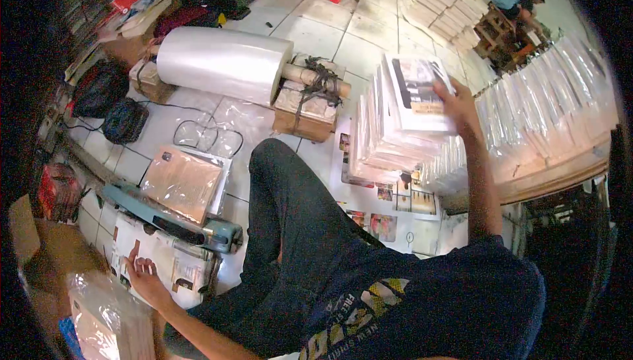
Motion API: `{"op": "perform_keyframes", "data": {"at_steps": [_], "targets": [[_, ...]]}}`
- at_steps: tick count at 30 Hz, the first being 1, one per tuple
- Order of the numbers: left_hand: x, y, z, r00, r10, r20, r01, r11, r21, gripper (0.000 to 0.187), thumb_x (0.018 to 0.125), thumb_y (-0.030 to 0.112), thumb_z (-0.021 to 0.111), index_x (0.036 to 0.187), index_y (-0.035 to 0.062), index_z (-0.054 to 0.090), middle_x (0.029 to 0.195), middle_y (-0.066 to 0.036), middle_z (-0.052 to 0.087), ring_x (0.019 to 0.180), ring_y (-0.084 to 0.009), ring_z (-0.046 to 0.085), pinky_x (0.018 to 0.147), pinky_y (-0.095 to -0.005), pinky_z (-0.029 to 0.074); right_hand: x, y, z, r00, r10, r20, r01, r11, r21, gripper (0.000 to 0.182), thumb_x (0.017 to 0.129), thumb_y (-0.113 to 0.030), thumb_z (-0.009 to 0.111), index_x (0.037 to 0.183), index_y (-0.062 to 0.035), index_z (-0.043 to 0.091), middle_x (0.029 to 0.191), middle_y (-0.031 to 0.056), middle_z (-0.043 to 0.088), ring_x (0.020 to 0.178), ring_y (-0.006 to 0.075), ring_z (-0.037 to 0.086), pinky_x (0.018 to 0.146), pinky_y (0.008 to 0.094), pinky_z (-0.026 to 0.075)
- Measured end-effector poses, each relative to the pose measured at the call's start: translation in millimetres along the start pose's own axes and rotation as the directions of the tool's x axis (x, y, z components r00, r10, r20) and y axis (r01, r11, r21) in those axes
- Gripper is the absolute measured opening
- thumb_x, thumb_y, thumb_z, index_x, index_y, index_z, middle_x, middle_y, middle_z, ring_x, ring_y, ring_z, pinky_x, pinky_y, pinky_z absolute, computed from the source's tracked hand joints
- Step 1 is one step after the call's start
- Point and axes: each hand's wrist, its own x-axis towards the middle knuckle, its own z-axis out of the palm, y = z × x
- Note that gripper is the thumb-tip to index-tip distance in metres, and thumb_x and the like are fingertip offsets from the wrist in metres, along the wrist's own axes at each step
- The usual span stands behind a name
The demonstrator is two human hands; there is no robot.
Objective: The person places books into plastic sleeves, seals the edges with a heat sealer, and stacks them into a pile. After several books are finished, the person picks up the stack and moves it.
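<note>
So I'm running this from far away off the head cam, and my reference for everything is the big plastic film roll (pixel 221 63). The white-bordered book (pixel 414 90) is off to the right of that roll, on top of a tall book stack (pixel 372 139). My right hand (pixel 459 104) is on it, fingers closed over its right-hand edge, though I honestly can't tell if there's any gap between it and the stack. The bit that matters to me: the book's long axis points roughly away from my body, crosswise to the roll, and the right hand comes in from the side, so it's got a long edge. It's clearly the nearer hand, too. The left hand (pixel 145 277) is way over on the near-left side of the roll, fingers loose and half curled, nothing in them that I can see. It's over a printed-sheet-covered block (pixel 191 264), and I can't tell if it's touching. Just beyond that, still nearer to me than the roll, there's what looks like a blue heat sealer (pixel 224 236) with a plastic-wrapped pack (pixel 181 182) by it. Farther right of the roll, past the stack, there's a long row of plastic-wrapped books (pixel 547 103) standing on edge.
</note>
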Motion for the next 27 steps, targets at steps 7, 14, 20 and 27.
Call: {"op": "perform_keyframes", "data": {"at_steps": [7,14,20,27], "targets": [[-8.3,-4.5,-1.2,0.984,-0.049,-0.169,0.082,0.978,0.192,0.02,0.091,0.013,0.046,0.099,0.005,0.063,0.096,-0.001,0.055,0.069,-0.0099,0.047,0.065,-0.0244,0.04,25.5,65.5,25.9,0.97,-0.129,-0.206,-0.089,0.6,-0.795,0.075,0.082,-0.057,0.061,0.131,-0.0007,0.05,0.126,0.0249,0.053,0.121,0.0348,0.049,0.102,0.0442,0.037],[-35.8,-42.3,4.5,0.929,-0.25,0.273,-0.039,0.666,0.745,0.034,0.092,0.027,0.051,0.077,-0.0002,0.066,0.064,-0.004,0.06,0.055,-0.0126,0.058,0.052,-0.0268,0.046,-79.7,-101.3,169.1,0.786,-0.601,-0.148,0.618,0.774,0.14,0.027,0.08,-0.013,0.072,0.105,-0.0048,0.066,0.101,0.0108,0.066,0.094,0.0257,0.062,0.088,0.035,0.047],[-133.5,-33.2,66.9,0.757,-0.541,0.367,-0.041,0.522,0.852,0.031,0.084,0.031,0.072,0.078,0.0,0.07,0.054,0.001,0.053,0.052,-0.0041,0.047,0.047,-0.0235,0.035,-136.7,-127.7,376.9,0.705,-0.449,0.548,0.233,0.878,0.419,0.045,0.074,-0.037,0.078,0.099,-0.0008,0.07,0.089,0.013,0.07,0.084,0.0202,0.066,0.073,0.0321,0.051],[-162.9,-48.2,101.1,0.759,-0.505,0.41,-0.047,0.586,0.809,0.027,0.078,0.027,0.079,0.081,0.0021,0.069,0.052,0.004,0.047,0.051,-0.0032,0.039,0.047,-0.0226,0.03,-139.5,-118.5,428.6,0.77,-0.285,0.571,0.055,0.921,0.386,0.03,0.071,-0.029,0.078,0.084,-0.0032,0.072,0.08,0.017,0.068,0.072,0.0288,0.066,0.072,0.0371,0.052]]}}
